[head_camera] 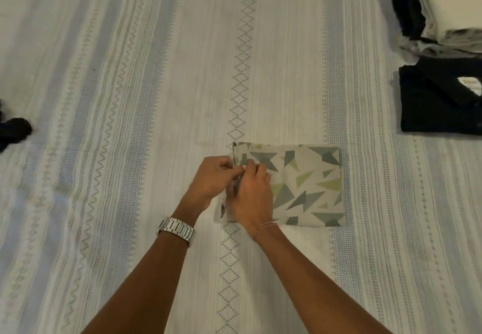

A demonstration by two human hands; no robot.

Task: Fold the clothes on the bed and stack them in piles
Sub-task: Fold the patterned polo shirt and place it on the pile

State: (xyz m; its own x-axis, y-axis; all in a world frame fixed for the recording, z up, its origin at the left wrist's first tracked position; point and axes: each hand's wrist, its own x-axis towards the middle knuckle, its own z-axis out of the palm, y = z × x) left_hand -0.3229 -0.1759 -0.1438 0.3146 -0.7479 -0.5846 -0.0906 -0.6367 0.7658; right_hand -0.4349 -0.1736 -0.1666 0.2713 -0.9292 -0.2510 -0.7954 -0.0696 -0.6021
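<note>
Working at the left edge of the patterned cloth, we have both hands together there: the left hand has its fingers curled and pinching the layered edge, and the right hand lies over the same edge with fingers bent down onto it, seemingly gripping the layers too, though its fingertips are partly hidden. The cloth lies on the bed near the middle, just right of the diamond stripe, already folded into a neat rectangle. Its long axis runs left to right; the stacked open edges face left, toward our hands, and the right side looks like a clean fold. We judge it thin, light and limp woven fabric, not slippery, liable to slump or splay if lifted by one corner; best taken along the left edge with all layers pinched together, or supported from beneath. Far right, well apart, sit a folded dark shirt and a pile of pale and dark clothes; a dark garment lies at the left edge.
</note>
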